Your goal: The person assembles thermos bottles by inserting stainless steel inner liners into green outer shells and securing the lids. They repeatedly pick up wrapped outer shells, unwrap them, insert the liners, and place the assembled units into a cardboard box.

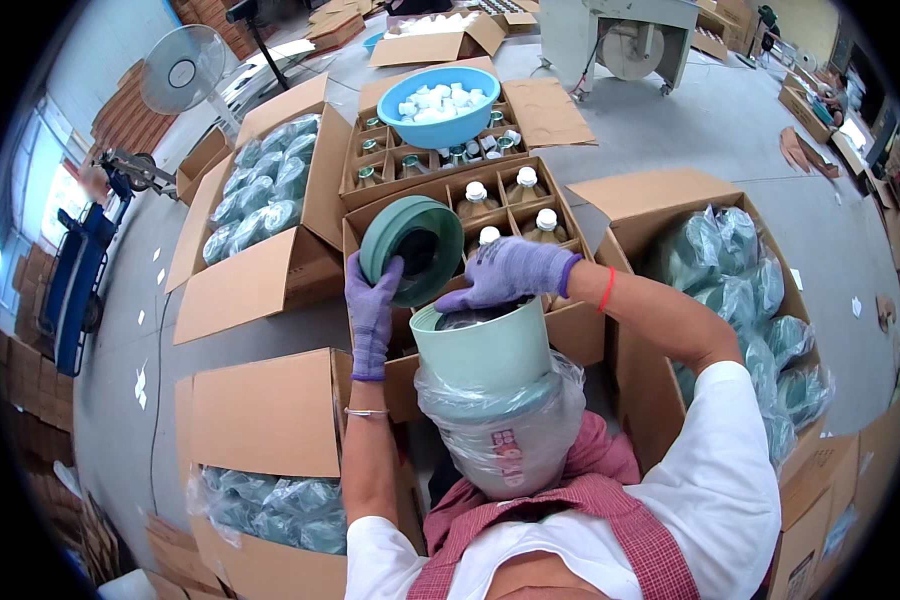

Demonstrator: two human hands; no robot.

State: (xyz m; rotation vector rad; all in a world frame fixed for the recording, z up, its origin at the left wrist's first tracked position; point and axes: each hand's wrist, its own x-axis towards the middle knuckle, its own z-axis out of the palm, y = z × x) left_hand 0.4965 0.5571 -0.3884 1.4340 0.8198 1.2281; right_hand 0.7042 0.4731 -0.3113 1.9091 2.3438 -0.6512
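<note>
My left hand [372, 308], in a purple knit glove, grips the edge of a round green lid [377, 243] tilted so that its dark hollow inside shows. My right hand [520, 272], gloved alike, lies over the mouth of a pale green canister [485, 355], with fingers stretched across the rim. Something dark shows inside the mouth, partly hidden by that hand. Clear plastic film [505, 430] wraps the canister's lower part, which leans against my lap.
Ahead, a divided carton holds bottles with white caps [545, 225]. A blue basin [438, 117] of white caps sits on another carton. Boxes of plastic-wrapped green items [260, 190] stand around me. A fan [182, 70] and a blue cart [80, 270] stand left.
</note>
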